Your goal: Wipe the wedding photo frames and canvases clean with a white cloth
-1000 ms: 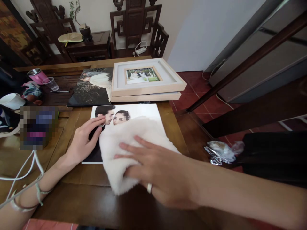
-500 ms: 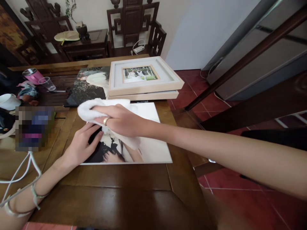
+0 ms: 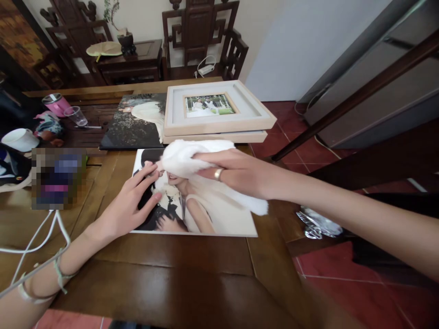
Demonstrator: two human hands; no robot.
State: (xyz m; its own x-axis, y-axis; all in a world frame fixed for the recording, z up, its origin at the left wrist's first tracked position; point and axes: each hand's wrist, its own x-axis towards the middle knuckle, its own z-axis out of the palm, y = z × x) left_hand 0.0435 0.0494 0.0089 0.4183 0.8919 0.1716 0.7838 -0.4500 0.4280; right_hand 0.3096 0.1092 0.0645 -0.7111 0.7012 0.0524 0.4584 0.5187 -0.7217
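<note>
A large photo panel [image 3: 226, 219] of a couple lies flat on the wooden table [image 3: 164, 269]. My right hand [image 3: 233, 173], with a ring on one finger, grips a white cloth [image 3: 181, 155] bunched over the panel's upper middle. Part of the cloth trails down to the panel's right side. On the panel's left part rests my left hand [image 3: 130, 203], its fingers stretched and spread, with nothing held. The cloth and my hands hide parts of the picture.
Behind the panel are stacked pale wooden picture frames [image 3: 219, 109] and a dark photo panel [image 3: 133, 121]. To the left stand a pink mug [image 3: 58, 105], a clear plastic cup [image 3: 77, 116] and a white cup [image 3: 21, 139]. White cables [image 3: 56, 224] run beside my left arm.
My right hand has moved the cloth to the right across the panel, uncovering more of the picture. My left hand stays on the left part, fingers more spread. The view has shifted slightly.
</note>
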